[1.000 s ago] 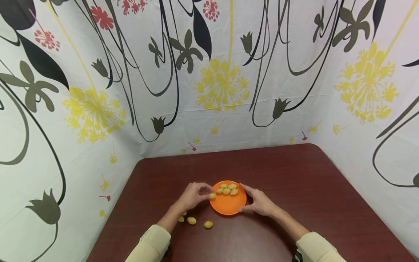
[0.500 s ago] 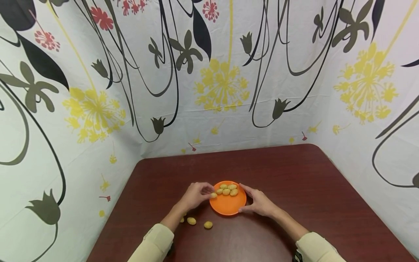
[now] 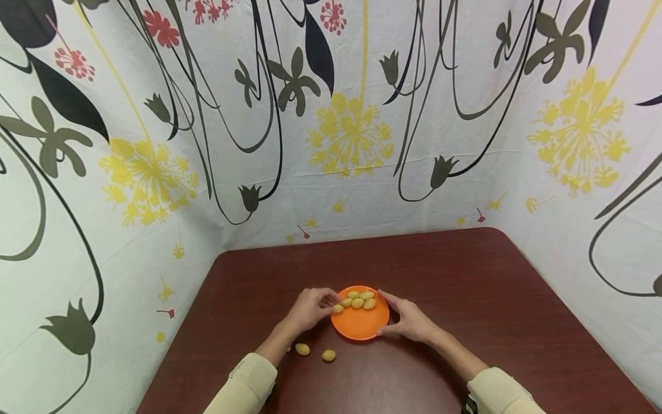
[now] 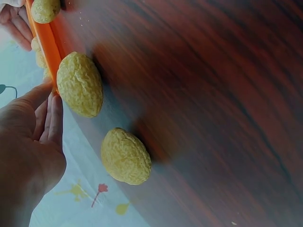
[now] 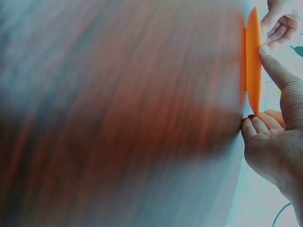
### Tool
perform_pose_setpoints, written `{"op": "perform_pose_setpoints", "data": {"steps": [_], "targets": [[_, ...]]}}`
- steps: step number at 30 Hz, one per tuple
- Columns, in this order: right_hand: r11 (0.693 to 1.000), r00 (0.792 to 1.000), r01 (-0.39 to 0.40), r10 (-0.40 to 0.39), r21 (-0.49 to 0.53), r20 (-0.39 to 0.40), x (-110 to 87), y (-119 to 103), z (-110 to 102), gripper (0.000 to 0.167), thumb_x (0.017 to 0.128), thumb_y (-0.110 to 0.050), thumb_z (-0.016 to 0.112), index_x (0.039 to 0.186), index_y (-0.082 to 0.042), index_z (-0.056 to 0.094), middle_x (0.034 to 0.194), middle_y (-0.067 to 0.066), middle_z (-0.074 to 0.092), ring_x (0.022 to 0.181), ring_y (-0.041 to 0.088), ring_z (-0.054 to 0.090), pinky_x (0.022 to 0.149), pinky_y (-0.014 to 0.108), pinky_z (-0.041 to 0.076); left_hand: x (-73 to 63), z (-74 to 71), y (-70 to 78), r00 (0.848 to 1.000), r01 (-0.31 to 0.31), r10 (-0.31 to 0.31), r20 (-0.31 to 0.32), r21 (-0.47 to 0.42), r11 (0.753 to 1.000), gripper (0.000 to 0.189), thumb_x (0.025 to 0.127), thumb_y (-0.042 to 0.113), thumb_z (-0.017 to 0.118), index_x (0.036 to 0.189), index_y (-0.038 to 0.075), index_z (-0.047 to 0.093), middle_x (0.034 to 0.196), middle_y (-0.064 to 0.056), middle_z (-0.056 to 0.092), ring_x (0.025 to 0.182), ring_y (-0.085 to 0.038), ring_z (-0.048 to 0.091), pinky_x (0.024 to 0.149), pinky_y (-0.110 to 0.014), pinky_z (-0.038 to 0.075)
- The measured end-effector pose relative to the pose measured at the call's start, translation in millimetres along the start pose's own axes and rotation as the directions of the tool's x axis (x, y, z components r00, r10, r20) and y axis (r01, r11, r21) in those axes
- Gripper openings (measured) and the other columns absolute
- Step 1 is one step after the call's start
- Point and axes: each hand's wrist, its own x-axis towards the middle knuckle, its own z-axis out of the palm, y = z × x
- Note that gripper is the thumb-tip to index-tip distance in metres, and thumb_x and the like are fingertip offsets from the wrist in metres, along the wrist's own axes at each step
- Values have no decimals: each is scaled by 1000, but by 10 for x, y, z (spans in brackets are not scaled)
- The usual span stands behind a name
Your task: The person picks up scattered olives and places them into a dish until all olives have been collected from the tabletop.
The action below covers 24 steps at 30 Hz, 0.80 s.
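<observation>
Head view: the left hand (image 3: 310, 309) pinches a bumpy yellow lump (image 3: 338, 309) at the left edge of the orange plate (image 3: 359, 326). The right hand (image 3: 412, 320) holds the plate's right edge with thumb and fingers. More yellow lumps (image 3: 357, 303) lie toward its far edge. Loose lumps (image 3: 302, 349) sit on the brown worktop (image 3: 455, 276), off the plate's near left edge.

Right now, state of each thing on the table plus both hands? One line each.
orange plate: flat on the table
right hand: gripping plate's right side
left hand: pinching one piece
held yellow piece: at plate's left rim; contact with plate unclear
yellow pieces on plate: clustered in far half
loose yellow pieces: lying on table, one mostly hidden
</observation>
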Motion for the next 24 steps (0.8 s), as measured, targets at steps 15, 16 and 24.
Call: {"op": "perform_pose_setpoints", "data": {"steps": [15,16,24], "targets": [[1000,1000,-10,10,2,12,10,12,5,102,87,-27,91,161,11,31,162,31,39,150,44,39,117,58,36,4,43,5,1000,1,-1,-13,32,999,15,98,12,79,113,14,78,105,8,76,92,-5,70,84,-27,60],[1000,1000,-12,12,3,13,12,12,5,102,87,-27,91,161,11,31,162,31,38,150,43,39,117,58,36,3,44,5,1000,1,0,-16,35,999,15,98,12,79,113,14,78,105,8,76,92,-5,70,84,-27,60],[1000,1000,-17,17,4,15,6,10,13,102,87,-27,91,161,11,31,163,30,39,151,43,39,117,59,35,-5,68,2,999,-3,5,-41,44,999,17,97,10,80,113,14,78,108,5,77,92,-6,69,84,-27,61]]}}
